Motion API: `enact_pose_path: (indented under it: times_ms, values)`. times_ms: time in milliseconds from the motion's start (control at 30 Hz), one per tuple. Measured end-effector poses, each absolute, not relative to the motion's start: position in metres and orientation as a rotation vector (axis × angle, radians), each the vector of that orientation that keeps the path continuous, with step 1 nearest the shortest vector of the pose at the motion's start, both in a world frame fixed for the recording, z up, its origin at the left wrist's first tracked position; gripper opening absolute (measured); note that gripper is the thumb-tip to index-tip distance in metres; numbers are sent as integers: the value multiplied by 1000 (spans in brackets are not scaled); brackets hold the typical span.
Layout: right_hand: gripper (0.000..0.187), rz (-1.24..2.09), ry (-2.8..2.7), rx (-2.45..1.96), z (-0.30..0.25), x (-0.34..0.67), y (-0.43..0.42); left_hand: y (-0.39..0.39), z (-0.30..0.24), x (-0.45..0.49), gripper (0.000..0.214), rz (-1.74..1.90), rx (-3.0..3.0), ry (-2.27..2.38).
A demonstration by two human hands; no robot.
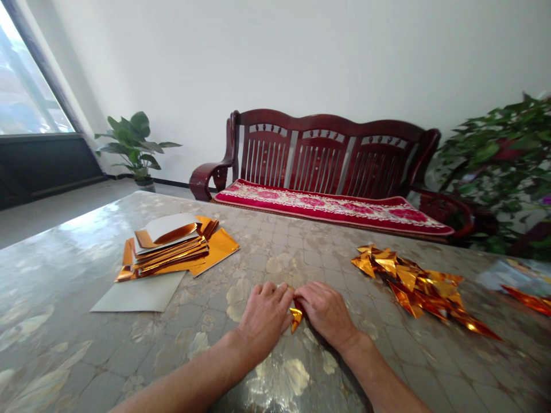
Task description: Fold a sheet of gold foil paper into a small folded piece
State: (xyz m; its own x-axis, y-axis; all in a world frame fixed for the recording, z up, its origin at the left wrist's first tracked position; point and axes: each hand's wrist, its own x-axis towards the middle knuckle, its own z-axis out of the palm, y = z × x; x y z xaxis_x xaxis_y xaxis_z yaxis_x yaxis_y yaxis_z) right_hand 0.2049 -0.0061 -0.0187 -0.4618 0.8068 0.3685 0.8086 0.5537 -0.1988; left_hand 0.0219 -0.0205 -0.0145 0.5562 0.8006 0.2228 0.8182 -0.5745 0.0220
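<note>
Between my two hands is a small folded piece of gold foil paper, close to the tabletop. My left hand lies over its left side with fingers bent and closed on it. From the other side my right hand pinches the paper's right edge. Most of the piece is hidden under the fingers; a shiny pointed corner shows below them. To the left is a stack of gold foil sheets with pale backs, some bent. On the right lies a pile of folded gold foil pieces with pointed ends.
The table has a glossy flower-patterned cover. A clear plastic bag with orange foil is at the far right. Beyond the table stand a dark wooden bench with a red floral runner, and leafy plants on both sides.
</note>
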Motion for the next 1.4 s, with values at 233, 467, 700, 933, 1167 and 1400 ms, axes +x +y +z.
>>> enact_pose_path:
  times_ms: [233, 467, 700, 933, 1167, 1400]
  values:
    - [21, 373, -2158, -1496, -17, 212, 2, -21, -16, 23, 32, -295, -2678, -1392]
    - [12, 470, -2152, -1614, -13, 215, 7, -21, -16, 23, 33, -289, -2684, -1417]
    - [19, 39, -2536, -1400, -4, 215, -10, -18, -12, 22, 27, -283, -2704, -1423]
    - [29, 41, -2578, -1105, -4, 219, -7, -15, -9, 24, 29, -299, -2732, -1437]
    - [27, 118, -2541, -1078, -14, 216, -13, -24, -13, 31, 13, -345, -2688, -1432]
    - [22, -66, -2500, -1348, -17, 200, -27, -43, -25, 34, 12, -263, -2801, -1192]
